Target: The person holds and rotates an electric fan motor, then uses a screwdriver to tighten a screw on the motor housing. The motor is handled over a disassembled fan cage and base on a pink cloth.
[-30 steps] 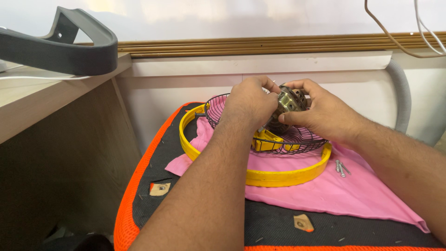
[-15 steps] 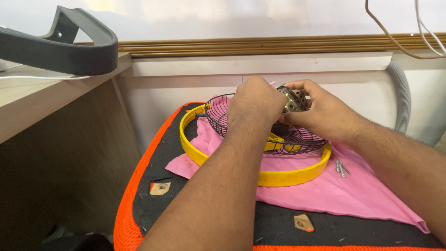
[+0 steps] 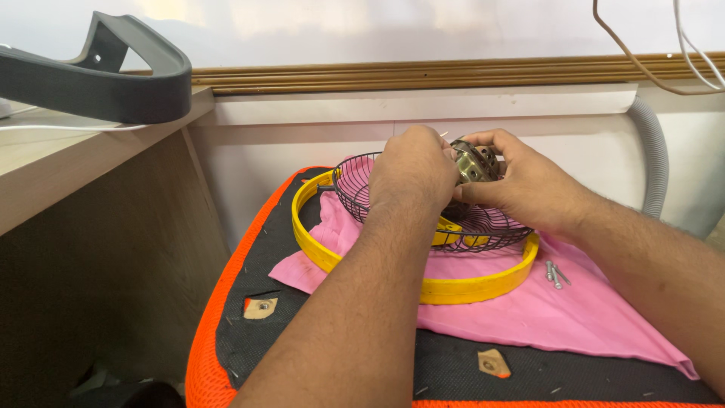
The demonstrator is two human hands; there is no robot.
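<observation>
The left hand (image 3: pixel 411 170) reaches in from six o'clock, its back to the camera, with the fingers curled down over the near side of a small brass-coloured motor housing (image 3: pixel 474 160). Whether those fingers pinch anything cannot be told, since the knuckles hide the tips. The right hand (image 3: pixel 529 185) comes in from four o'clock and grips the motor housing from its far side, thumb on top and fingers wrapped under. The housing sits just above the middle of a black wire fan guard (image 3: pixel 362 189), whose dish of thin rings opens towards nine o'clock of the hands. A yellow blade part (image 3: pixel 451 230) shows through the wires under the left wrist.

The guard rests inside a yellow plastic ring (image 3: pixel 453 287), which lies flat on a pink cloth (image 3: pixel 589 310). The cloth covers part of a black mat with an orange edge (image 3: pixel 219 302). At three o'clock of the ring, a few silver screws (image 3: pixel 555 273) lie on the cloth, just beside the ring's rim. Two small brown patches (image 3: pixel 260 307) mark the mat at seven and five o'clock of the ring.

At ten o'clock, well apart from the hands, a dark grey curved plastic piece (image 3: pixel 113 75) rests on a wooden desk (image 3: pixel 68 166). A grey ribbed hose (image 3: pixel 655 151) runs down the wall at two o'clock.
</observation>
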